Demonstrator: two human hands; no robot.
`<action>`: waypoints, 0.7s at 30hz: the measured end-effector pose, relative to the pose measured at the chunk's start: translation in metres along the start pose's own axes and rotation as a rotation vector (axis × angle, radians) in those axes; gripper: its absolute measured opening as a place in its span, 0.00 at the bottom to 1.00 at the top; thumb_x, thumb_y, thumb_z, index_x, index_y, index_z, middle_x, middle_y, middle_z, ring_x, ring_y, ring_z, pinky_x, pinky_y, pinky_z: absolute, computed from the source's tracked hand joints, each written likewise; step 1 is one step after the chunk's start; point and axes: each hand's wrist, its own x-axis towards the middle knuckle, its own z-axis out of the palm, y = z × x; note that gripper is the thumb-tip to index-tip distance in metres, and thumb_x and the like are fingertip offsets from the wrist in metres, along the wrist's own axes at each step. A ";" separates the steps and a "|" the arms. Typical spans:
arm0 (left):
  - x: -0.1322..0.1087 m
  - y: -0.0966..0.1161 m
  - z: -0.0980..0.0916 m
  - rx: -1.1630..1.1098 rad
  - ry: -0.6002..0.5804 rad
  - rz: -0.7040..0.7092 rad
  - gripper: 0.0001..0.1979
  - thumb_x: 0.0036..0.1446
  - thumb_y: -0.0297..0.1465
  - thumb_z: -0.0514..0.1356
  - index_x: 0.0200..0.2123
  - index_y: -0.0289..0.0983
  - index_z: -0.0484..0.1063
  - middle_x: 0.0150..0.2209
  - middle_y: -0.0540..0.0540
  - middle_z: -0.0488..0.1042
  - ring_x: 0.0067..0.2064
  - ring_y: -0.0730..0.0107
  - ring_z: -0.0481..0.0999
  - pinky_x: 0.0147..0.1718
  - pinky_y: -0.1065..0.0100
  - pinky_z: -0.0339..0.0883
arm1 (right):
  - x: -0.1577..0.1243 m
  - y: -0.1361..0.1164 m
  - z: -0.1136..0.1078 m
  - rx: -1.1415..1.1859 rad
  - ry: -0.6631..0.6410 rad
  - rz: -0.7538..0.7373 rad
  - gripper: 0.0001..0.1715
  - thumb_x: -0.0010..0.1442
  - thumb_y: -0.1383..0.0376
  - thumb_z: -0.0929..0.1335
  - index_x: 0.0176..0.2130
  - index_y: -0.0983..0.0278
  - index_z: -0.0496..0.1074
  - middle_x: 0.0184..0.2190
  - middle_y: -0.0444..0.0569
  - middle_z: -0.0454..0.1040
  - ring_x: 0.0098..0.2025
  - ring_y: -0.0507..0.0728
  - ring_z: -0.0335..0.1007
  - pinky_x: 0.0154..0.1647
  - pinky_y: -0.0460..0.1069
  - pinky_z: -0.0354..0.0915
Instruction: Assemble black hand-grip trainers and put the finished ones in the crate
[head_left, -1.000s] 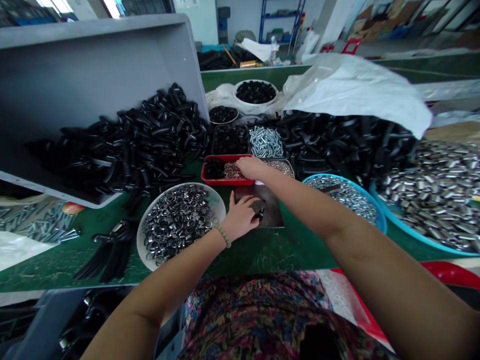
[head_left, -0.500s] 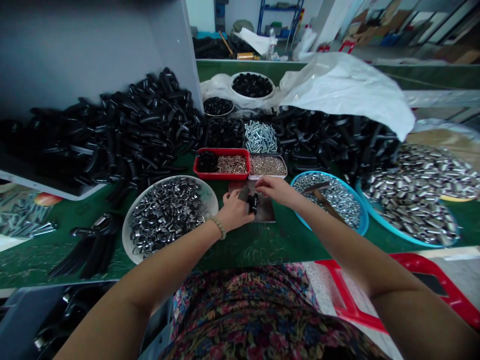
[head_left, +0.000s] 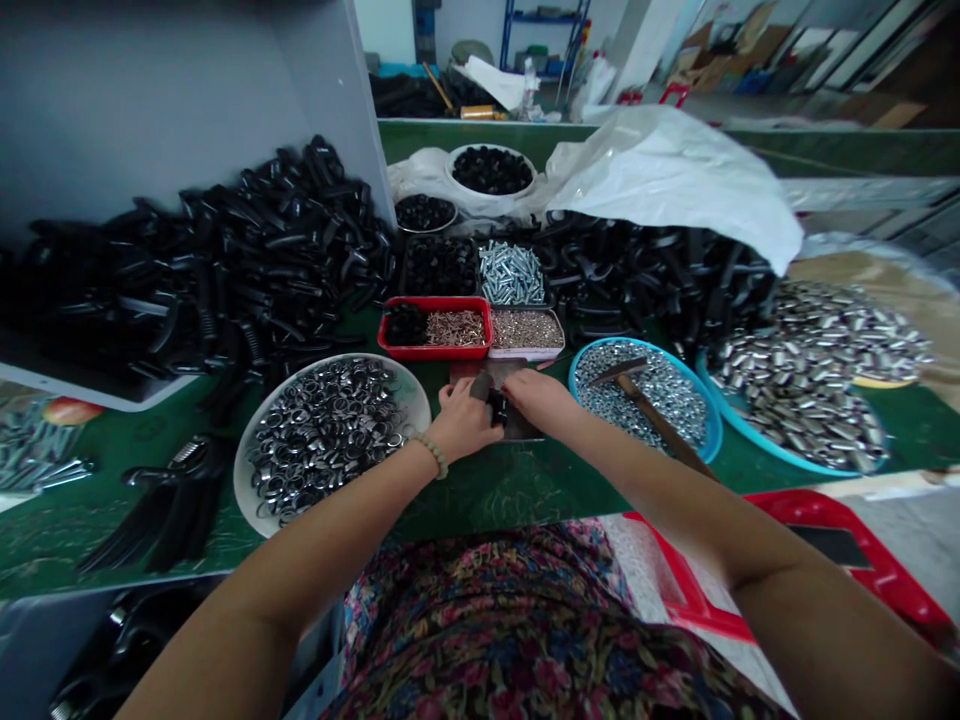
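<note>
Both hands are closed: the left hand [head_left: 461, 422] and the right hand [head_left: 536, 400] meet from either side on a small black part [head_left: 496, 407]. The green workbench [head_left: 495, 500] carries a white bowl [head_left: 244, 495] of metal rings, a blue basin [head_left: 637, 343] with a hammer [head_left: 660, 420], and a red tray [head_left: 435, 350]. Part location: held just above a metal plate [head_left: 527, 430], between bowl and basin.

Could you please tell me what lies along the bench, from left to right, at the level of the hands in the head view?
White plate of metal rings, left hand, right hand, blue basin of small metal parts holding a hammer, larger blue basin of metal sleeves.
</note>
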 end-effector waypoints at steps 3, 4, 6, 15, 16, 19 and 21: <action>0.000 -0.001 0.001 -0.007 0.016 0.001 0.31 0.48 0.37 0.60 0.54 0.36 0.57 0.51 0.37 0.67 0.55 0.54 0.63 0.52 0.53 0.51 | -0.026 0.018 -0.011 -0.130 0.078 0.048 0.13 0.65 0.63 0.62 0.48 0.66 0.69 0.43 0.56 0.73 0.48 0.61 0.67 0.48 0.53 0.61; 0.000 -0.001 0.001 -0.013 0.014 0.001 0.30 0.47 0.37 0.60 0.54 0.37 0.57 0.51 0.38 0.67 0.55 0.54 0.63 0.52 0.53 0.51 | -0.040 0.031 -0.016 -0.207 0.124 0.140 0.16 0.65 0.62 0.62 0.51 0.66 0.67 0.45 0.57 0.72 0.49 0.62 0.66 0.48 0.53 0.61; 0.001 -0.002 0.002 -0.021 0.001 0.005 0.29 0.47 0.37 0.61 0.53 0.37 0.59 0.51 0.38 0.68 0.54 0.54 0.64 0.52 0.53 0.52 | -0.071 0.060 -0.025 -0.367 0.175 0.430 0.19 0.65 0.58 0.62 0.51 0.67 0.66 0.45 0.60 0.71 0.49 0.65 0.65 0.46 0.56 0.62; 0.001 -0.004 0.003 -0.010 0.006 0.021 0.28 0.48 0.38 0.60 0.53 0.37 0.60 0.51 0.38 0.68 0.54 0.53 0.64 0.52 0.51 0.52 | -0.106 0.058 -0.036 -0.235 0.130 0.700 0.22 0.67 0.62 0.55 0.56 0.67 0.60 0.48 0.62 0.71 0.42 0.65 0.73 0.39 0.56 0.67; 0.001 -0.004 0.003 -0.011 0.010 0.020 0.29 0.47 0.38 0.60 0.53 0.37 0.60 0.51 0.39 0.68 0.55 0.53 0.63 0.52 0.51 0.52 | -0.099 0.041 -0.040 -0.126 0.165 0.637 0.22 0.67 0.61 0.54 0.56 0.65 0.60 0.48 0.61 0.72 0.41 0.64 0.74 0.39 0.56 0.67; 0.000 -0.004 0.004 -0.013 0.029 0.014 0.30 0.47 0.37 0.61 0.54 0.37 0.59 0.52 0.39 0.68 0.55 0.53 0.64 0.53 0.52 0.52 | -0.078 -0.007 -0.054 0.142 0.141 0.350 0.20 0.68 0.60 0.55 0.56 0.61 0.61 0.48 0.54 0.75 0.43 0.61 0.74 0.41 0.53 0.68; 0.001 -0.004 0.004 -0.013 0.033 0.008 0.30 0.47 0.37 0.61 0.54 0.36 0.60 0.52 0.39 0.68 0.55 0.54 0.64 0.52 0.52 0.53 | -0.067 -0.027 -0.059 0.201 0.152 0.257 0.21 0.68 0.60 0.55 0.57 0.60 0.60 0.50 0.53 0.74 0.45 0.60 0.74 0.42 0.52 0.67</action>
